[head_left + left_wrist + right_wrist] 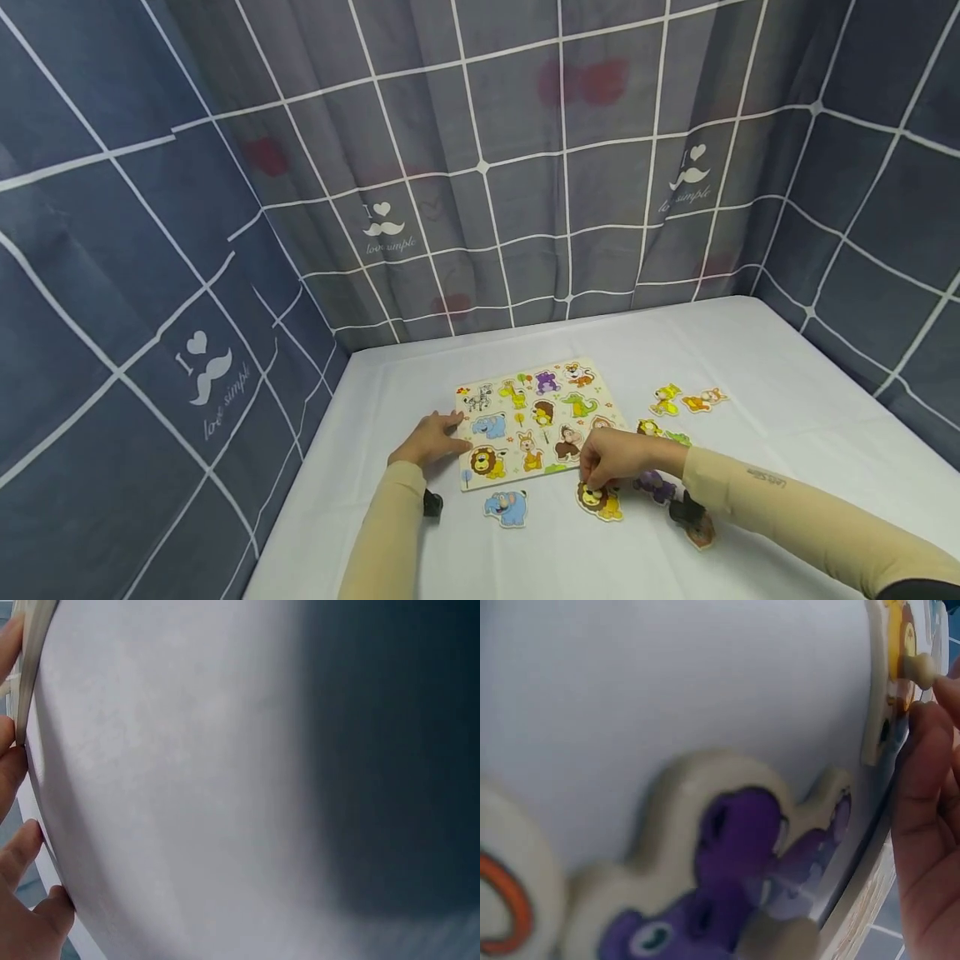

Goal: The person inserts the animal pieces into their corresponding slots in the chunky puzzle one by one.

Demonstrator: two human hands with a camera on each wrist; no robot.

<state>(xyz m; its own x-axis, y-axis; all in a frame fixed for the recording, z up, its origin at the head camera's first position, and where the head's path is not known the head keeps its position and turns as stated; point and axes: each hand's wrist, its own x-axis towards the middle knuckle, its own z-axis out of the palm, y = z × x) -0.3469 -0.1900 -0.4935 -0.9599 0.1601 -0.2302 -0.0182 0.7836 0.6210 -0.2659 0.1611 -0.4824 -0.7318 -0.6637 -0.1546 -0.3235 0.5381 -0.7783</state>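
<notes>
A wooden animal peg puzzle board [513, 473] lies on the white table. My left hand [427, 440] rests at its left edge, fingers extended; the left wrist view shows those fingers [26, 922] only at its margin. Below the board, my right hand [618, 457] curls down over a lion puzzle piece [606, 506]. In the right wrist view, its fingertips meet the wooden knob [920, 670] of that piece. A blue elephant puzzle piece [508, 508] sits loose below the board. Beneath the right forearm is a purple animal piece [656, 487], partly hidden.
To the board's right are a yellow animal piece [665, 400], an orange animal piece [703, 401] and another yellow piece [648, 427] beside a green one [678, 437]. A brown piece [701, 533] shows beside the right wrist. Dark checked curtains [480, 217] surround the table.
</notes>
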